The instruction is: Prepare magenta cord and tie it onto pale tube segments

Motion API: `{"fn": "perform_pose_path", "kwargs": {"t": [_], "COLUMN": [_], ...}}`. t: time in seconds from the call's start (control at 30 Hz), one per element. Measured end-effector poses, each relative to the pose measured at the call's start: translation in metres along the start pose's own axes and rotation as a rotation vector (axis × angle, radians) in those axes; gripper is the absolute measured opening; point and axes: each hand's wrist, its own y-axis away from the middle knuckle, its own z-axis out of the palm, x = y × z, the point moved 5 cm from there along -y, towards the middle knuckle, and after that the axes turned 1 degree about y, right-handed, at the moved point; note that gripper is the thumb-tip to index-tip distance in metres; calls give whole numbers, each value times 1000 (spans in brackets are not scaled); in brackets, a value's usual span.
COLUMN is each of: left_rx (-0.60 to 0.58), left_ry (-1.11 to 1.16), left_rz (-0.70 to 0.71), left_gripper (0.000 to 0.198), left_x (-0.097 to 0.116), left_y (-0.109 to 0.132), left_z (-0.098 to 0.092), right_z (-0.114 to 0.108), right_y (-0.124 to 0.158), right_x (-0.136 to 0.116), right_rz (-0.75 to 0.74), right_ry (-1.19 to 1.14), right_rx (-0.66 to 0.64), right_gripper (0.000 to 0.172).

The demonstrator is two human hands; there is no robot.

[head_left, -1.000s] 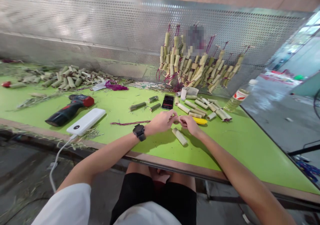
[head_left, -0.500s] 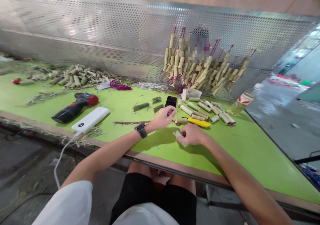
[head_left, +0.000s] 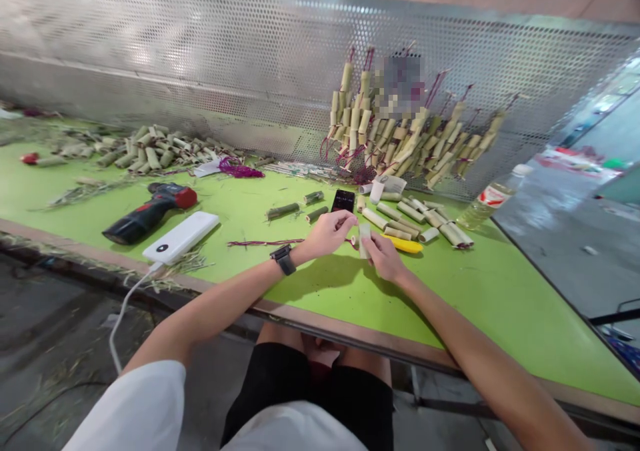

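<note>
My left hand, with a dark watch on its wrist, is closed in a pinch above the table; what its fingertips hold is too small to make out. A dark red cord passes beneath this hand towards a short bamboo tube. Just right of the left fingertips, my right hand grips a pale bamboo piece, held upright. Behind the right fingers lies a yellow-handled tool, partly hidden. Cut bamboo tubes and a phone lie beyond both hands.
Strung bamboo bundles lean on the perforated metal panel. To the left are a cordless drill, a white power bank with cable, purple cord and heaped bamboo tubes. A bottle stands near the right edge.
My right hand has lifted the pale bamboo piece up and away from me, turning it upright beside my left fingertips. The left hand has barely moved.
</note>
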Motion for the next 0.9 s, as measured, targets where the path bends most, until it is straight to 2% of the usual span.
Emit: {"fn": "perform_pose_path", "kwargs": {"t": [0.17, 0.4, 0.67, 0.9], "left_rx": [-11, -68, -120, -146], "left_ry": [12, 56, -179, -231], "left_rz": [-10, -41, 92, 101], "left_gripper": [35, 33, 37, 36], "left_x": [-1, -4, 5, 1], "left_y": [1, 2, 6, 8], "left_z": [3, 9, 13, 17], "right_z": [7, 6, 14, 15], "right_y": [-1, -5, 0, -1], "right_x": [5, 12, 7, 8], "right_rz": [23, 82, 140, 117], "right_ry": [-192, -337, -587, -599], "right_rx": [4, 93, -36, -15], "right_gripper": [47, 50, 42, 45]}}
